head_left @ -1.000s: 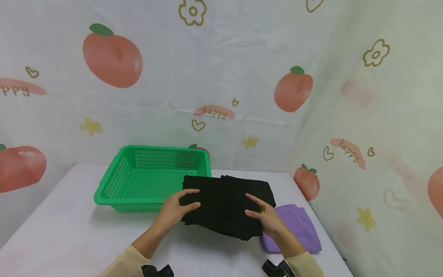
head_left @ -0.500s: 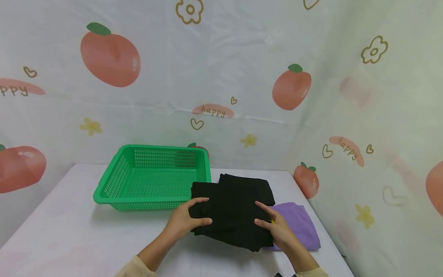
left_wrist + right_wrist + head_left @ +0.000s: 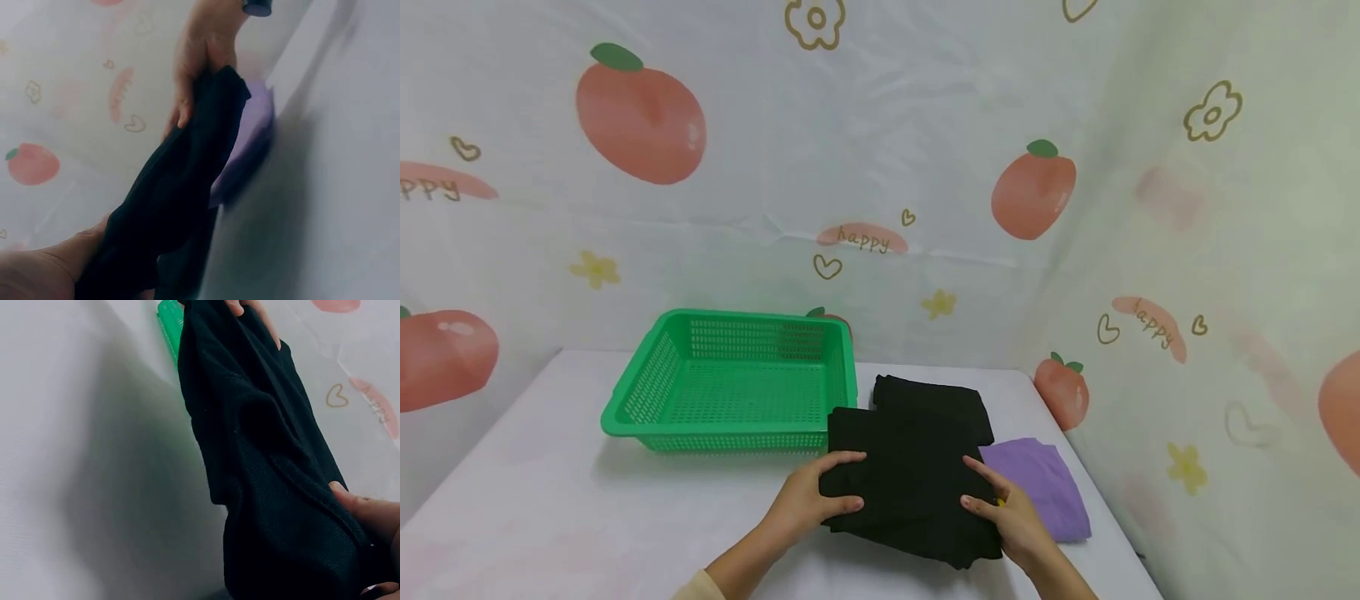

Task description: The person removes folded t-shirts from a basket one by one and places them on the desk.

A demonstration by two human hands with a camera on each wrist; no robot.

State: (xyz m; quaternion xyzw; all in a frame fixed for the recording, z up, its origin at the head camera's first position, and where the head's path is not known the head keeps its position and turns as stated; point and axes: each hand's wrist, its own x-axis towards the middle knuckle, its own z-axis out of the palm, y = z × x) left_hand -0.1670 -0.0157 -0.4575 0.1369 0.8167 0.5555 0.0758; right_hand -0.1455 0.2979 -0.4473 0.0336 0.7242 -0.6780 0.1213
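Observation:
A folded black garment [image 3: 917,492] is held in the middle of the head view, above the white table, its shadow falling beside it in both wrist views. My left hand [image 3: 811,493] grips its left end, thumb and a finger on top and the other fingers hidden underneath. The right hand [image 3: 1017,518] holds the opposite end in the same way. Soft layers and an uneven lower edge show on the garment [image 3: 262,462] in the right wrist view. Behind it lies a second folded black cloth [image 3: 936,404], partly covered by it in the head view.
A green plastic basket [image 3: 730,429] with perforated walls stands at the back left of the table [image 3: 535,500]. A folded purple cloth [image 3: 1048,492] lies on the right, partly behind my right hand. A fruit-printed curtain [image 3: 760,150] hangs behind and along the right side.
Both hands have drawn the black garment toward me and slightly right. More of the black cloth behind it shows. Basket and purple cloth stay in place.

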